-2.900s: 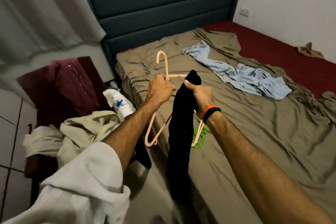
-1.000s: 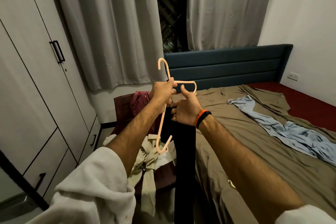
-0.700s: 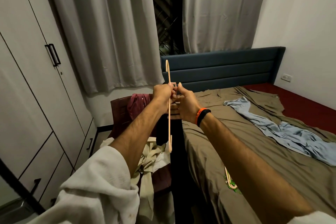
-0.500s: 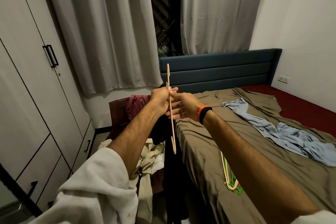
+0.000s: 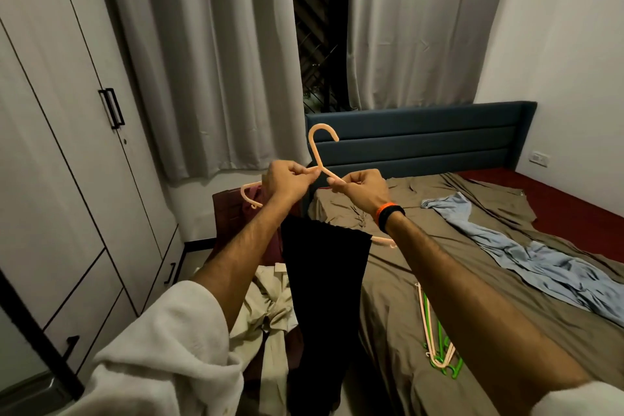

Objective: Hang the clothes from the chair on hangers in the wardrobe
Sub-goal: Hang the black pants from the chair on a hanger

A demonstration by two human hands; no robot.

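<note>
- Head view: left hand (image 5: 287, 181) fingers curled, pinching peach hanger (image 5: 317, 159) just under its hook.
- Right hand (image 5: 363, 189) curled, gripping the hanger's right shoulder.
- Black garment (image 5: 324, 280) draped over hanger bar, hanging before the chair (image 5: 226, 213); wardrobe (image 5: 67, 145) at left, doors closed.

Bed (image 5: 439, 267) under blue garment (image 5: 540, 267), spare hangers (image 5: 439, 341)

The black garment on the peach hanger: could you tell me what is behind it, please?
Behind the black garment stands a dark red chair holding beige clothes; the seat and anything else there is covered.
</note>
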